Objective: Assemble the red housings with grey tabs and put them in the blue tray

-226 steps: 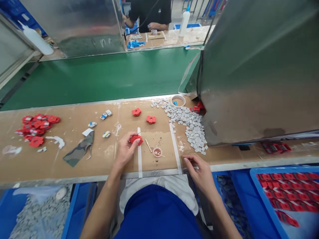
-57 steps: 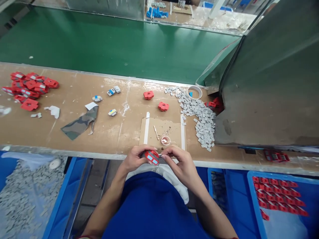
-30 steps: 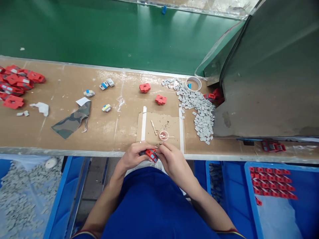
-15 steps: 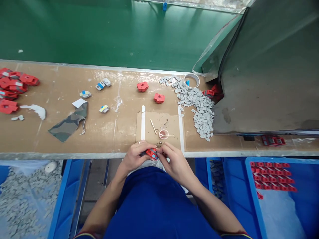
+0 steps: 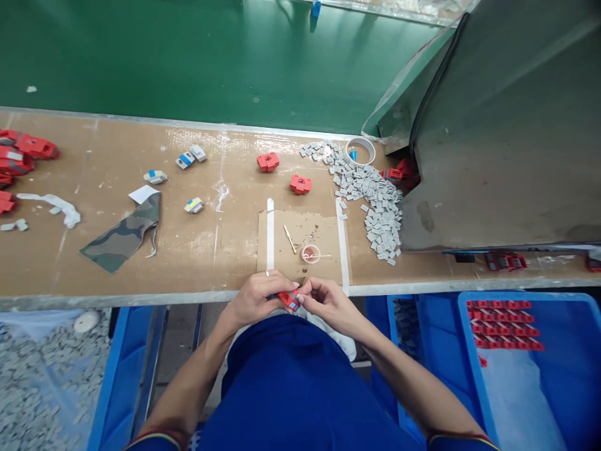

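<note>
Now I've the left hand (image 5: 259, 297) pinching the red piece (image 5: 289, 300), seemingly to steady it; the right hand (image 5: 331, 305) touches its right end, grip unclear; cup (image 5: 303, 254) sits farther, likely within reach.

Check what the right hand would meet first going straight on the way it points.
Probably the red piece held by the left hand; the fingertips of the right hand appear at its edge, though depth leaves contact unclear.

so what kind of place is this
Probably a factory assembly workshop: a cardboard-covered bench with a heap of small grey pieces, a green surface resembling a conveyor belt beyond, and a blue bin holding rows of red parts.
</note>
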`<state>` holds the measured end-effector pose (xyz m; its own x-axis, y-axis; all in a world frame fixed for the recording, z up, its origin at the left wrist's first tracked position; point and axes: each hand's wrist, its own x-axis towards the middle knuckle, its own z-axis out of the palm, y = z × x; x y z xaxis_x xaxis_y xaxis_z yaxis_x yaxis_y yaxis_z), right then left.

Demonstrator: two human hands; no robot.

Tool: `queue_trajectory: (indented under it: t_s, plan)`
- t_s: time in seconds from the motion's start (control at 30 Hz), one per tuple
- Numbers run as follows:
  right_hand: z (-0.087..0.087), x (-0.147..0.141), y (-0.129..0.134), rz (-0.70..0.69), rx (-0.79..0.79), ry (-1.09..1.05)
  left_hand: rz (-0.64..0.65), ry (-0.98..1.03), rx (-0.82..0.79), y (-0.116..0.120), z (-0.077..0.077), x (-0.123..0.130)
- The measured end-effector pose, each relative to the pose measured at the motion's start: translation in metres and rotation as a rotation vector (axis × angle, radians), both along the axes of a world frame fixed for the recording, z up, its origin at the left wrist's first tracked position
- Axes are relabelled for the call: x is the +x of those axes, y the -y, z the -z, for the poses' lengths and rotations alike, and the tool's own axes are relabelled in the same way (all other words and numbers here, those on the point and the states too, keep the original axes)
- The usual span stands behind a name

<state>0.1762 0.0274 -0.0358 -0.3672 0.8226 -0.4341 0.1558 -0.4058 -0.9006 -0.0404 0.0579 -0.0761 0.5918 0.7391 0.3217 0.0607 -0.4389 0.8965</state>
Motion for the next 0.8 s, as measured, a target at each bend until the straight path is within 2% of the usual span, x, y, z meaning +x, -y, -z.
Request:
queue_trajectory:
  t_s: [0.13, 0.23, 0.33, 0.43, 0.57, 0.7, 0.8]
  plan:
    - [0.004, -0.002, 0.002, 0.006, -0.057, 0.022, 0.037, -0.031, 0.113, -0.001, -0.002, -0.001]
    - [0.003, 0.0, 0.004, -0.007, -0.028, 0.04, 0.058, -0.066, 0.201, -0.002, -0.003, 0.0]
    - [-0.001, 0.005, 0.006, -0.024, 0.092, 0.037, 0.041, -0.068, 0.248, -0.001, -0.004, 0.004]
    - [-0.009, 0.009, 0.008, -0.003, 0.281, 0.053, -0.026, -0.054, 0.281, 0.004, -0.008, 0.006]
    - [-0.024, 0.01, 0.012, -0.006, 0.446, 0.102, -0.05, -0.11, 0.246, 0.01, -0.022, 0.003]
    - [-0.036, 0.01, 0.017, -0.013, 0.458, 0.063, -0.044, -0.061, 0.185, 0.013, -0.035, 0.001]
    - [-0.036, 0.009, 0.021, 0.043, 0.425, -0.031, -0.139, 0.068, 0.085, 0.017, -0.036, 0.006]
